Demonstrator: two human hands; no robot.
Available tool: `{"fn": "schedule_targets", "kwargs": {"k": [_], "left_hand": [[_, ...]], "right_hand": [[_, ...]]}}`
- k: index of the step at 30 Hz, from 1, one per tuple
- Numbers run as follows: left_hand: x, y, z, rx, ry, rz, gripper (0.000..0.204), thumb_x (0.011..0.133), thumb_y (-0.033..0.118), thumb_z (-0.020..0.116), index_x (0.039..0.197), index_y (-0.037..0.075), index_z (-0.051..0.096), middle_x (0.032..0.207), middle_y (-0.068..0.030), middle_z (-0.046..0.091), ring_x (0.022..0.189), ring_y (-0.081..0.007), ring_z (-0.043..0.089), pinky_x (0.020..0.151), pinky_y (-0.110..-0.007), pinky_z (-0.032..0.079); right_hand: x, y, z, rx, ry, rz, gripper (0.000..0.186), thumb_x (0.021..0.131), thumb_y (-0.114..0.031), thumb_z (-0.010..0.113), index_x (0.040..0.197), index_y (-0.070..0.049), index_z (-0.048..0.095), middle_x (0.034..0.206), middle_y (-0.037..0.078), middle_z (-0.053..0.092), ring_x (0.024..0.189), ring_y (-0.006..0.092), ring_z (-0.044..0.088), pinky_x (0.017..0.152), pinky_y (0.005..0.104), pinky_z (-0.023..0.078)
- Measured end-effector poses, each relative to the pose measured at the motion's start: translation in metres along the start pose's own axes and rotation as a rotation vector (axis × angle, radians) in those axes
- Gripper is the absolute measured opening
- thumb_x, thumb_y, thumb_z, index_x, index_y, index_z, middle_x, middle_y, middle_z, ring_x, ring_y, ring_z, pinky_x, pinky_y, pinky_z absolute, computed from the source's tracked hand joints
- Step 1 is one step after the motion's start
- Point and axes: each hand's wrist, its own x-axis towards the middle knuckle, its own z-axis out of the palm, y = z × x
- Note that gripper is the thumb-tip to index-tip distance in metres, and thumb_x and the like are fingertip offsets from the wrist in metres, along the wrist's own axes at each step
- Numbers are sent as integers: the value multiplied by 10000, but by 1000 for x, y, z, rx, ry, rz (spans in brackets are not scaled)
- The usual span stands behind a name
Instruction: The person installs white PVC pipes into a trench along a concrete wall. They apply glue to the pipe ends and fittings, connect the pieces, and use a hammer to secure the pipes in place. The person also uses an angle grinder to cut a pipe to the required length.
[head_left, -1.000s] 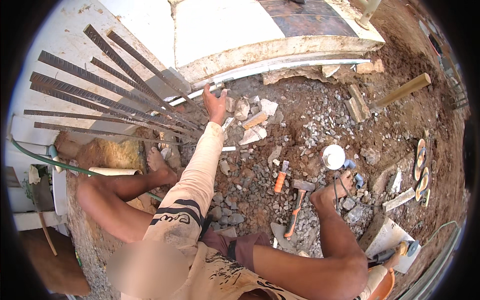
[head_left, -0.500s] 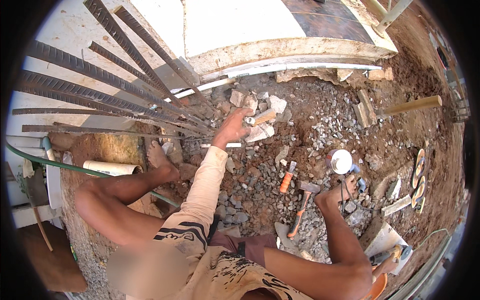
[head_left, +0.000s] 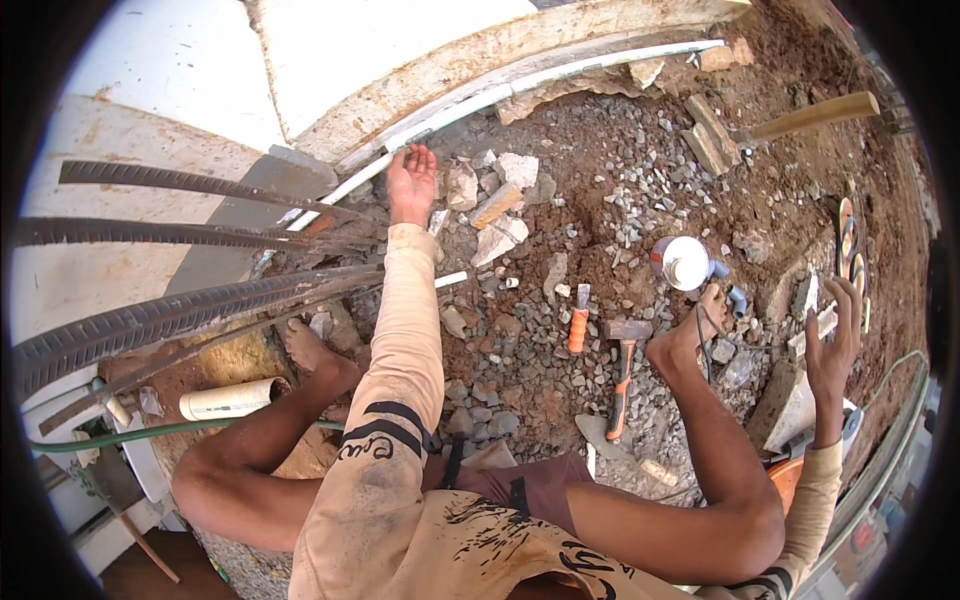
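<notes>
My left hand (head_left: 410, 185) lies palm up beside the white pipe (head_left: 357, 183) along the wall's base, its fingers slightly curled and apart, with nothing visible in them. My right hand (head_left: 832, 355) is raised at the right, open with fingers spread and bent. Near my right foot are a white-topped can (head_left: 685, 263) and grey-blue pipe fittings (head_left: 737, 300). Between my legs lie an orange-handled chisel (head_left: 578, 330) and a hammer (head_left: 625, 365). A short white pipe piece (head_left: 451, 279) rests on the rubble beyond them.
Rusty rebar (head_left: 150, 310) juts across the left, over a green hose (head_left: 130, 435) and a cream pipe (head_left: 225, 400). A wooden-handled tool (head_left: 800, 118), sandals (head_left: 858, 280), broken stones (head_left: 500, 240) and an orange bucket (head_left: 782, 485), partly hidden, are around me.
My left hand has moved from the stones up to the wall-side pipe, turning palm up. My right hand has left the power tool and risen. The view has shifted.
</notes>
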Motion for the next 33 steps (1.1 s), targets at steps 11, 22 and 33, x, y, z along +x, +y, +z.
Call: {"fn": "schedule_targets", "kwargs": {"k": [11, 22, 33], "left_hand": [[-32, 4, -6, 299, -168, 46, 353, 1125, 383, 488, 1275, 80, 589, 1482, -93, 614, 1418, -282, 534, 1158, -481, 418], [-58, -1, -18, 431, -149, -72, 403, 1134, 344, 507, 1469, 123, 538, 1442, -65, 663, 1324, -242, 625, 1054, -422, 499], [-148, -32, -72, 682, -28, -268, 308, 1089, 287, 613, 1347, 127, 667, 1249, -41, 752, 1098, -158, 716, 927, -326, 531]], "right_hand": [[120, -126, 126, 178, -596, -478, 384, 864, -142, 692, 1226, -37, 619, 1170, 169, 650, 1161, 389, 642, 1006, 524, 521], [216, -124, 289, 594, -568, 227, 379, 987, -329, 671, 1194, -16, 723, 965, 160, 766, 900, 283, 752, 838, 419, 578], [186, -89, 281, 234, -104, -370, 320, 946, -243, 646, 1197, -46, 660, 1077, 228, 737, 999, 441, 711, 925, 567, 535]]}}
